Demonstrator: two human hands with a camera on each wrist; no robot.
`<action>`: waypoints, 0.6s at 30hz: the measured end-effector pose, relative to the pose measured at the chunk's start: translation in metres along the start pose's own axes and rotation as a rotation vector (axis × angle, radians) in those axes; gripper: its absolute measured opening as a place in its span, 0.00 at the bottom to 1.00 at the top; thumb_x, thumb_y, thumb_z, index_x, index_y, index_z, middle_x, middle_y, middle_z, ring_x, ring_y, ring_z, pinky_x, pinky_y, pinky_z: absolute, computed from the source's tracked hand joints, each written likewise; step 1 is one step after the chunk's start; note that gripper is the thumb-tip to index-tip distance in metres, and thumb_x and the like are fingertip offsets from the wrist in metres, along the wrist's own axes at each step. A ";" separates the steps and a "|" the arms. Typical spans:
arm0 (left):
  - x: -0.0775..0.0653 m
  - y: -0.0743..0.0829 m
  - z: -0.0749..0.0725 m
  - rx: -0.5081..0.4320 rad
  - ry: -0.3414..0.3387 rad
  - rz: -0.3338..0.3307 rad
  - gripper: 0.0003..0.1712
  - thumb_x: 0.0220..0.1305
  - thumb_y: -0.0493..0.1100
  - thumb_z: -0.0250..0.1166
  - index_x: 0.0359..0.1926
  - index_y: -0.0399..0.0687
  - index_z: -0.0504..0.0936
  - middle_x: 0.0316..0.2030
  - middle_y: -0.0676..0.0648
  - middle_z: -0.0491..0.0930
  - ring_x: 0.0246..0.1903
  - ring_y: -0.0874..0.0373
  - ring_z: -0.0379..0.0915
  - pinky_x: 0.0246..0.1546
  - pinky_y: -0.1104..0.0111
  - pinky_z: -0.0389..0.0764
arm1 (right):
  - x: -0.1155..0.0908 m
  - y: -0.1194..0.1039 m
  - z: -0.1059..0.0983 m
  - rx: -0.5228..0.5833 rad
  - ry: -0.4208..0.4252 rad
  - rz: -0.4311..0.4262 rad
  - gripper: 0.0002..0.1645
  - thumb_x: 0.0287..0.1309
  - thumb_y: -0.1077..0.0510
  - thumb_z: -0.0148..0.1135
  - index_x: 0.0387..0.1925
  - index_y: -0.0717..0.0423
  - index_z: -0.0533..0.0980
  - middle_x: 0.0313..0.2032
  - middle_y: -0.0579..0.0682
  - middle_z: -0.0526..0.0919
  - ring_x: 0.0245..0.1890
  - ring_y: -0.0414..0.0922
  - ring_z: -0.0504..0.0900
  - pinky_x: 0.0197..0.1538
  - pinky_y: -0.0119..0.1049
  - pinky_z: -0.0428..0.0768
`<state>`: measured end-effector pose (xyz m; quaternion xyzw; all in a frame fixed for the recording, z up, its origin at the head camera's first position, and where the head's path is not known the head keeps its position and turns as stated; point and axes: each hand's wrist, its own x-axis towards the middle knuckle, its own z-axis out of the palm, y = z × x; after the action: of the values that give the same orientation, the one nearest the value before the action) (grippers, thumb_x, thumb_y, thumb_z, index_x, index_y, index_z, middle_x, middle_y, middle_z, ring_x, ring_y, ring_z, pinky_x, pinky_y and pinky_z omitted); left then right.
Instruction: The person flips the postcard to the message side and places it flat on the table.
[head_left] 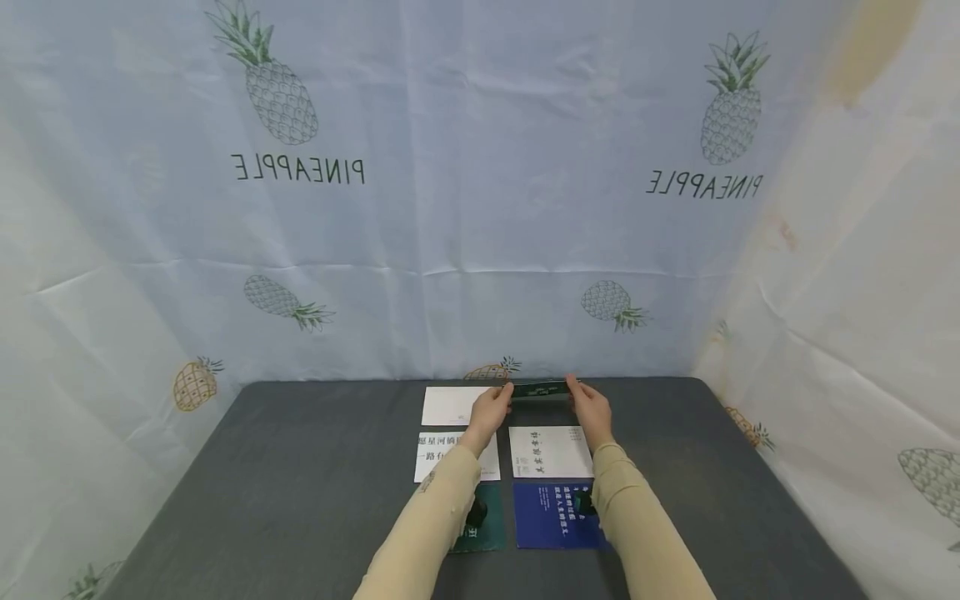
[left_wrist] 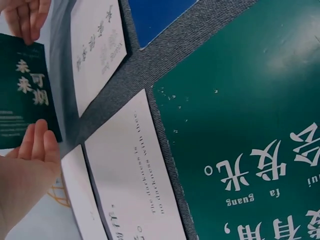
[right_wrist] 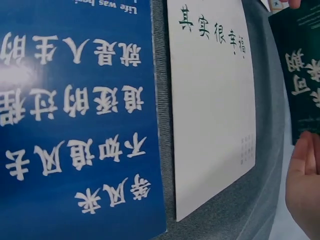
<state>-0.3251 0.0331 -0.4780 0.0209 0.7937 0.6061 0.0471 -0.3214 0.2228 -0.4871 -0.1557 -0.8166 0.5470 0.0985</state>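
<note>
A dark green card (head_left: 540, 389) with pale Chinese lettering is held up at the far side of the table, tilted so the head view sees it nearly edge-on. My left hand (head_left: 489, 410) pinches its left edge, and my right hand (head_left: 592, 413) pinches the right edge. In the left wrist view the printed face of the card (left_wrist: 22, 95) shows between the two hands, the left hand's fingers (left_wrist: 39, 142) straight along its edge. Beneath the left hand lies a white card (head_left: 444, 406); a white card with green writing (head_left: 551, 454) lies below the right hand.
Below the left forearm are a white card with black text (head_left: 491, 461) and a green card (head_left: 491, 521). A blue card (head_left: 543, 517) lies partly under the right forearm. The dark grey table (head_left: 315, 483) meets a pineapple-print curtain (head_left: 465, 217) at the back.
</note>
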 end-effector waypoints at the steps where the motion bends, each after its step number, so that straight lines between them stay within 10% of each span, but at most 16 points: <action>1: 0.000 -0.001 0.000 0.018 0.010 0.009 0.31 0.70 0.57 0.47 0.58 0.37 0.72 0.47 0.38 0.79 0.45 0.48 0.79 0.48 0.58 0.77 | 0.000 0.001 0.001 -0.009 0.001 -0.002 0.50 0.55 0.24 0.42 0.62 0.58 0.67 0.57 0.60 0.75 0.55 0.56 0.76 0.42 0.54 0.76; 9: 0.014 -0.022 0.008 0.140 0.027 0.008 0.21 0.64 0.40 0.57 0.55 0.33 0.75 0.43 0.38 0.82 0.32 0.52 0.82 0.36 0.63 0.80 | -0.001 0.009 0.000 0.045 -0.025 -0.007 0.31 0.60 0.54 0.56 0.61 0.66 0.67 0.57 0.67 0.73 0.51 0.58 0.77 0.54 0.48 0.75; 13: 0.035 -0.056 0.016 0.286 0.043 0.145 0.20 0.64 0.45 0.57 0.53 0.37 0.77 0.46 0.41 0.82 0.35 0.55 0.82 0.35 0.65 0.80 | 0.000 0.014 0.000 -0.028 -0.042 0.006 0.29 0.60 0.57 0.57 0.61 0.66 0.67 0.58 0.67 0.72 0.53 0.59 0.76 0.55 0.49 0.75; 18: 0.010 -0.029 0.019 0.443 0.147 0.161 0.08 0.60 0.35 0.59 0.34 0.31 0.79 0.29 0.38 0.81 0.29 0.49 0.78 0.29 0.61 0.77 | -0.002 0.017 0.001 -0.134 -0.036 -0.016 0.28 0.59 0.56 0.57 0.59 0.66 0.68 0.58 0.68 0.71 0.58 0.62 0.71 0.57 0.53 0.71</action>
<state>-0.3327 0.0442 -0.5116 0.0499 0.9044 0.4188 -0.0651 -0.3171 0.2272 -0.5027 -0.1453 -0.8542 0.4931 0.0776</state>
